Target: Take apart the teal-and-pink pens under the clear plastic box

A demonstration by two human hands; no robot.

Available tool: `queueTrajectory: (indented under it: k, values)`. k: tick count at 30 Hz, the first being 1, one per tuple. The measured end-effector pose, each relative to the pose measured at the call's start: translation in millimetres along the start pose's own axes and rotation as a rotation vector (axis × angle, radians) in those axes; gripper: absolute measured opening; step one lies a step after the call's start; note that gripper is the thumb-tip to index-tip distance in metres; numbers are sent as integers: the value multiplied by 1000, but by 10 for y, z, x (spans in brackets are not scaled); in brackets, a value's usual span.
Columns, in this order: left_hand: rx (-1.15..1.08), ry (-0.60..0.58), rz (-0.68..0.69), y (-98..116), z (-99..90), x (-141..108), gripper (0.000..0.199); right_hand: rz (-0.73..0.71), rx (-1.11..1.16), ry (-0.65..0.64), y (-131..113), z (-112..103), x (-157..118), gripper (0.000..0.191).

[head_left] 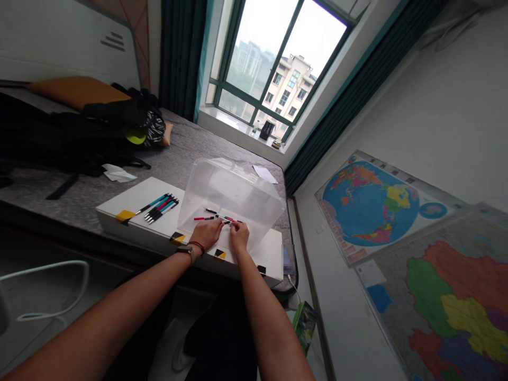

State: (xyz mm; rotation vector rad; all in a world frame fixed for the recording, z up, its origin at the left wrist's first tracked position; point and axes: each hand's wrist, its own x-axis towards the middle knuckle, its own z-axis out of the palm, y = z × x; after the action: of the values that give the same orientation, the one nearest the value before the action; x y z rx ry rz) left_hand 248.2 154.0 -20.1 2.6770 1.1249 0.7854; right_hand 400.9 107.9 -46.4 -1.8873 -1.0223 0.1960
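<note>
My left hand point(207, 235), with a watch and a red cord at its wrist, is closed in a pinch on a dark pen piece point(226, 223). My right hand point(239, 236) pinches the other end of this piece, and the two sets of fingertips almost meet. Just beyond them lie a red pen part point(203, 218), a black pen part point(210, 210) and another red one point(233, 219), partly hidden by the fingers. They lie at the mouth of a clear plastic bin point(238, 185) tipped on its side. Several assembled pens point(156, 208) in blue, red and black lie left of the bin.
A white board point(135, 198) with yellow and black tape marks carries everything, set on a grey mattress point(190, 137). Dark bags point(99, 132) and a crumpled tissue point(118, 173) lie at left. A phone point(288, 259) with a cable is at the right edge, near the wall.
</note>
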Motion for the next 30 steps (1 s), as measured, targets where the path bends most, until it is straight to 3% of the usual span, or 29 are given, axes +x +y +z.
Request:
queueTrajectory:
  k: [10, 17, 23, 30]
  values:
    - [-9, -5, -17, -7, 0, -5, 43, 6, 7, 16, -1, 12, 6, 26]
    - [-31, 8, -9, -6, -5, -9, 39, 67, 222, 60, -28, -96, -19, 22]
    - [-64, -5, 29, -25, -4, -15, 33, 74, 386, -107, -56, -121, -9, 38]
    - [-100, -22, 56, -43, 23, -12, 32, 4, 332, -167, -26, -119, 3, 39]
